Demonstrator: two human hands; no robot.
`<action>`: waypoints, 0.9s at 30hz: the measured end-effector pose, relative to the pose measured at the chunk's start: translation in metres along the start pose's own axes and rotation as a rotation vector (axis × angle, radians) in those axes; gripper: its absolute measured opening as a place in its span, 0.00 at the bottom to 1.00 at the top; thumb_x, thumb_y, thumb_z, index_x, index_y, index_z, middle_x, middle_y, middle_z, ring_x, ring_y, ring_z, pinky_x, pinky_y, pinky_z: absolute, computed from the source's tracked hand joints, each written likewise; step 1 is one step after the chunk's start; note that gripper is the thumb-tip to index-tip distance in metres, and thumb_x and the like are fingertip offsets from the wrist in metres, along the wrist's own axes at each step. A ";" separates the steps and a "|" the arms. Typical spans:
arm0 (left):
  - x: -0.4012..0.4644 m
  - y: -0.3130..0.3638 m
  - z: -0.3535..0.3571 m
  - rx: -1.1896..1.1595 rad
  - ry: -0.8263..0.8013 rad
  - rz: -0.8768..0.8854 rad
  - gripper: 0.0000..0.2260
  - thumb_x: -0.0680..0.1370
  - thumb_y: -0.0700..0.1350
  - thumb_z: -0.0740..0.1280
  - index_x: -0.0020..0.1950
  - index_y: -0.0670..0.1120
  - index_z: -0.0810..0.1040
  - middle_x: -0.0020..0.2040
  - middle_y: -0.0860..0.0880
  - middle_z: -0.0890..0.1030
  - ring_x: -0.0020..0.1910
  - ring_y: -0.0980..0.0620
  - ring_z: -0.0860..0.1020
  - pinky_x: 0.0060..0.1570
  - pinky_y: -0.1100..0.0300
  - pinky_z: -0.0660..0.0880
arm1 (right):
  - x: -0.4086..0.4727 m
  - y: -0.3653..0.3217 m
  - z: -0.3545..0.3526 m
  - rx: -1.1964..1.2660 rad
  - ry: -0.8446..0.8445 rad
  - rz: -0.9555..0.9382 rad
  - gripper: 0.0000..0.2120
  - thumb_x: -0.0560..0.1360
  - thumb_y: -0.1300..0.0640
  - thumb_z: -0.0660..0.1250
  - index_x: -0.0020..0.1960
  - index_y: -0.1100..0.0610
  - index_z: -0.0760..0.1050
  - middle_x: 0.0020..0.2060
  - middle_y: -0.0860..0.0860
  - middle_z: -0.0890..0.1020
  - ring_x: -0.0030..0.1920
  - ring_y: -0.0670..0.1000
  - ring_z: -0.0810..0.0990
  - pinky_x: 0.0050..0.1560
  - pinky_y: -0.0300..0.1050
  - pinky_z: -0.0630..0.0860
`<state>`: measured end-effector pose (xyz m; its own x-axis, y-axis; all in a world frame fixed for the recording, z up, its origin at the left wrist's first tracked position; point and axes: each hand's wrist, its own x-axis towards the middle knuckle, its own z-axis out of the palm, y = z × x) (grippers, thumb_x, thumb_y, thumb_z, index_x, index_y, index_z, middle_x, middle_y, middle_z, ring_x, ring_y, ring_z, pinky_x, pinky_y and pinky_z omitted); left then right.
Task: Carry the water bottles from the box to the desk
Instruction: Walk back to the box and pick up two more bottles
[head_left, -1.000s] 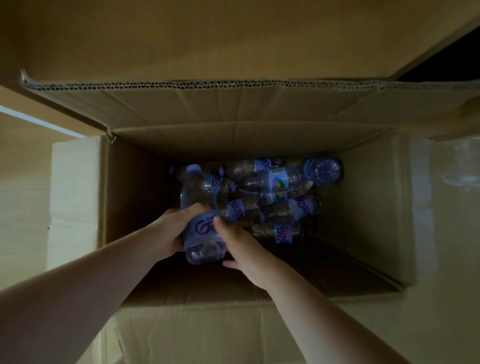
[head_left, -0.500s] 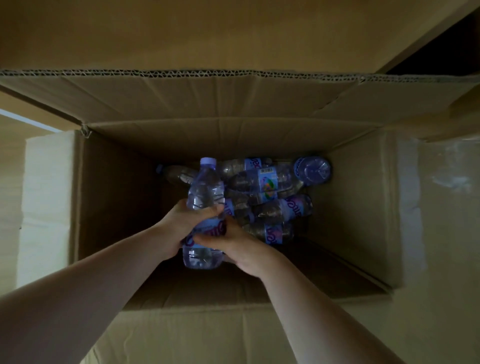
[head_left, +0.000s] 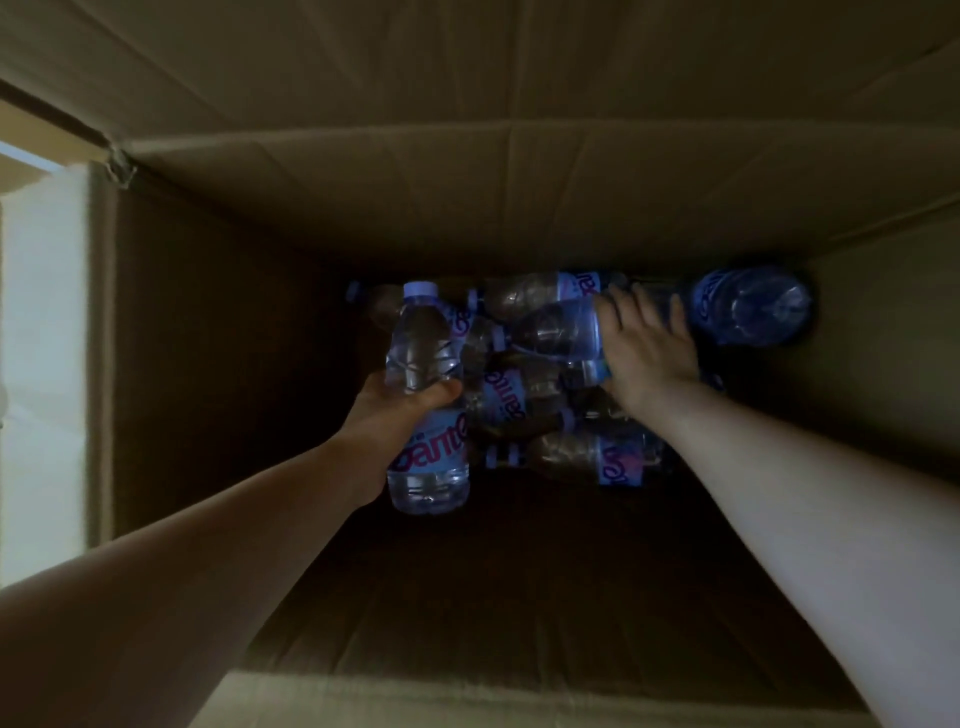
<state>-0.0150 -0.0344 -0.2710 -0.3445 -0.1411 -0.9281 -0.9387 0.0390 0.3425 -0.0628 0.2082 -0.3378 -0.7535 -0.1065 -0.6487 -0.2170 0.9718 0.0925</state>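
I look down into a deep, dim cardboard box (head_left: 218, 332). My left hand (head_left: 400, 410) grips a clear water bottle (head_left: 423, 364) with a pale blue cap and a blue label, held upright above the box floor. Several more bottles lie piled at the far end of the box. My right hand (head_left: 647, 348) reaches into that pile and closes around a lying bottle (head_left: 553, 330). Another bottle (head_left: 753, 306) lies at the far right with its base towards me. A further one (head_left: 597, 457) lies nearest me in the pile.
The box's far flap (head_left: 467, 78) stands open above the pile. Its near rim (head_left: 467, 696) runs along the bottom of the view. Bare dark cardboard floor (head_left: 519, 582) lies between the rim and the bottles. A bright surface (head_left: 41, 338) shows outside the left wall.
My right hand let go of the upright bottle and moved right onto a lying bottle. My left hand alone now holds the first bottle. My head has come closer to the box.
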 end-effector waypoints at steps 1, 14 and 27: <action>0.002 -0.001 0.000 -0.001 0.001 -0.007 0.18 0.70 0.50 0.75 0.58 0.51 0.77 0.49 0.46 0.85 0.45 0.47 0.84 0.47 0.49 0.81 | 0.003 0.000 0.001 -0.026 0.028 0.011 0.46 0.71 0.56 0.73 0.78 0.54 0.47 0.77 0.53 0.54 0.77 0.56 0.49 0.75 0.63 0.46; -0.010 -0.006 -0.001 0.039 -0.004 -0.048 0.20 0.70 0.51 0.74 0.60 0.51 0.77 0.52 0.46 0.84 0.49 0.45 0.83 0.51 0.47 0.79 | -0.016 0.002 0.026 1.190 -0.455 0.220 0.26 0.70 0.42 0.73 0.63 0.54 0.75 0.58 0.53 0.80 0.58 0.54 0.79 0.61 0.50 0.75; -0.010 -0.003 0.013 0.047 -0.043 -0.039 0.23 0.70 0.51 0.75 0.63 0.51 0.75 0.54 0.46 0.83 0.51 0.44 0.82 0.56 0.43 0.78 | -0.041 -0.026 0.032 0.930 0.122 0.289 0.28 0.71 0.60 0.72 0.68 0.58 0.66 0.66 0.58 0.68 0.65 0.60 0.71 0.62 0.50 0.70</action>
<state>-0.0091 -0.0198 -0.2645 -0.3072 -0.1011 -0.9462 -0.9505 0.0809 0.3000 -0.0063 0.1943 -0.3374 -0.7708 0.1916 -0.6076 0.5222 0.7363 -0.4303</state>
